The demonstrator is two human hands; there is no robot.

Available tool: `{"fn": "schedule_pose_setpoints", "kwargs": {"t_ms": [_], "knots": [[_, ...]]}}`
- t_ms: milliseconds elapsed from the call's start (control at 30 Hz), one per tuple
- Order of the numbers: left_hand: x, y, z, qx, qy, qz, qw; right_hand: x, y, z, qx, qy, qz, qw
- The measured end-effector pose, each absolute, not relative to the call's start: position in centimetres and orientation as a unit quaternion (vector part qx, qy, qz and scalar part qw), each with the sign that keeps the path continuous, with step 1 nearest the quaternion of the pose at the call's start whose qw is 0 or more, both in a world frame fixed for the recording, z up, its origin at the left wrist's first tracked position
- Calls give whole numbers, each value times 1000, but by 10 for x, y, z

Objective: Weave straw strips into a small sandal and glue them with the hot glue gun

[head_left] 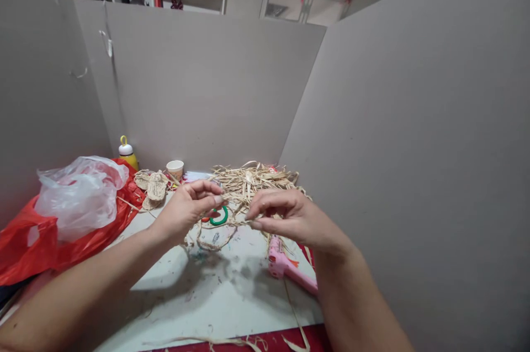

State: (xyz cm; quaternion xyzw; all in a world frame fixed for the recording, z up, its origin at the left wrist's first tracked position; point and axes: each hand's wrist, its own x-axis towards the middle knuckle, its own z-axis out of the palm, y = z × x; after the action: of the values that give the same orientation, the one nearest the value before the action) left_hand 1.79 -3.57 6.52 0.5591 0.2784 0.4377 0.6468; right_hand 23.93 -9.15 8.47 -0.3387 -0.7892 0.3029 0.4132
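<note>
My left hand point(191, 205) and my right hand point(285, 215) are raised over the white table point(207, 291), close together, both with fingers pinched. Between them runs a thin dry straw strand point(236, 218), each hand gripping one end. A braided straw cord point(209, 241) hangs down from the left hand onto the table. Behind the hands lies a loose pile of dry straw point(256, 178). A green ring point(220, 217) lies just under the left fingertips.
A pink glue gun point(285, 269) lies under my right wrist. Red and clear plastic bags point(70, 214) fill the left side. Small woven straw pieces point(154, 186), a paper cup point(175, 168) and a yellow bottle point(127, 154) stand at the back. Grey partition walls enclose the table.
</note>
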Motion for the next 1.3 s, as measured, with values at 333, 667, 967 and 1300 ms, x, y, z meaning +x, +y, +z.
{"fn": "schedule_pose_setpoints", "kwargs": {"t_ms": [333,667,967,1300], "knots": [[37,-31,56,476,241,425,731,221,-89,76,-392,-817,51,420],[39,-27,50,461,189,402,768,214,-81,69,-400,-812,-42,423],[36,-27,53,451,219,432,750,219,-87,71,-372,-790,111,476],[30,-28,57,466,179,460,734,212,-72,65,-420,-644,385,511]]}}
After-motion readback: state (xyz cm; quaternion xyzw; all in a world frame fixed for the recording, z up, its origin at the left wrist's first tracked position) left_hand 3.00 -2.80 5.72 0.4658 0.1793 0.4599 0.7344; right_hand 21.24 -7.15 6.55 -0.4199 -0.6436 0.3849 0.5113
